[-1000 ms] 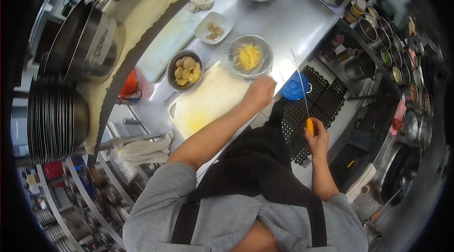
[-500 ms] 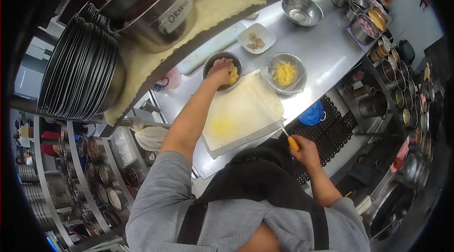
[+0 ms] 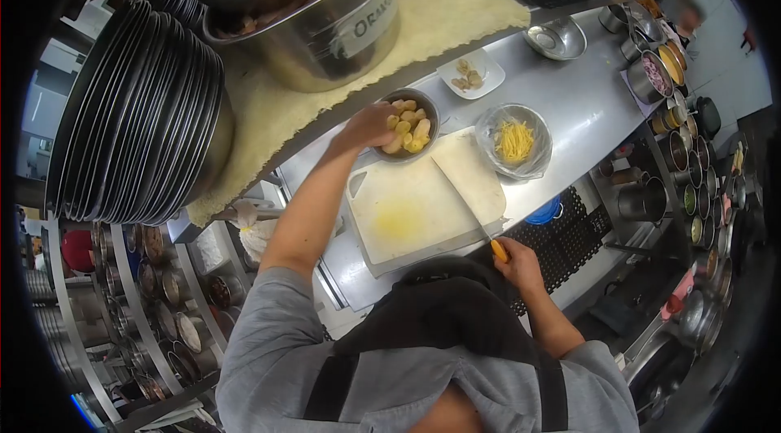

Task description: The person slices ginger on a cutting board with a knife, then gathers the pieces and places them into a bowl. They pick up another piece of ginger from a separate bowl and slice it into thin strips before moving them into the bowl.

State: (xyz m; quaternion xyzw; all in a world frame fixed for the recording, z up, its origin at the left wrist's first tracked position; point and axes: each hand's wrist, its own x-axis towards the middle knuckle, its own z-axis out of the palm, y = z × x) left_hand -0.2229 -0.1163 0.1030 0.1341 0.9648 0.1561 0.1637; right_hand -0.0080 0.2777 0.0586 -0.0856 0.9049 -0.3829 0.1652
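My left hand (image 3: pixel 373 126) reaches over the left rim of a metal bowl (image 3: pixel 437 117) full of pale yellow peeled pieces (image 3: pixel 411 126). Its fingertips are among the pieces, and whether they grip one is hidden. In my right hand (image 3: pixel 519 265) is the orange handle of a long knife (image 3: pixel 464 201), whose blade lies across the white cutting board (image 3: pixel 439 226). A yellow stain marks the board's left part. Right of the board, a plastic-lined bowl (image 3: pixel 486 136) contains thin yellow strips (image 3: pixel 514 141).
Behind stands a square white dish (image 3: pixel 490 85) with small pieces, and farther right an empty metal bowl (image 3: pixel 556 41). A cloth-covered shelf (image 3: pixel 455 14) overhangs the back left, bearing a large pot (image 3: pixel 350 43) and stacked plates (image 3: pixel 138 116). A person (image 3: pixel 682 17) is at the far right.
The view has shifted. My left hand has drawn back toward the bowl's left side, uncovering more pieces. The knife blade now lies over the board, pointing toward the bowl.
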